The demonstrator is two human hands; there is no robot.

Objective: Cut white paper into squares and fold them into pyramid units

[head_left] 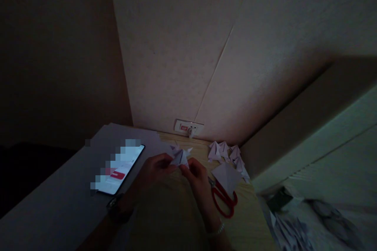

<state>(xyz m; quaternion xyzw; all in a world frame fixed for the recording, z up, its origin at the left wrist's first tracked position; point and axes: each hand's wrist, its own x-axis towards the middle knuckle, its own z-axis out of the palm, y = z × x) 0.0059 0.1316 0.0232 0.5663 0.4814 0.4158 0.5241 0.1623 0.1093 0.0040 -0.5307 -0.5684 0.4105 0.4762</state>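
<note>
While both hands pinch folded paper, the socket holds a plug.

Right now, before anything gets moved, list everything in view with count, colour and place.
Folded paper: 1, whitish, between both hands
Paper figures: 4, whitish, table's far right corner
Paper piece: 1, whitish, nearer than the figures
Scissors: 1 pair, red handles, beside the right hand
Phone: 1, dark-edged, lit screen, on the sheeting
Sheeting: count unclear, greyish, left
Table: 1, pale wood, below
Outlet: 1, whitish, reddish switch, on the wall
Plug: 1, whitish, in the outlet
Wall: pale, behind
Clutter: uncountable, mixed, lower right
Watch: 1, dark, left wrist
Bracelet: 1, pale, right wrist
Left hand: 1, bare
Right hand: 1, bare
</note>
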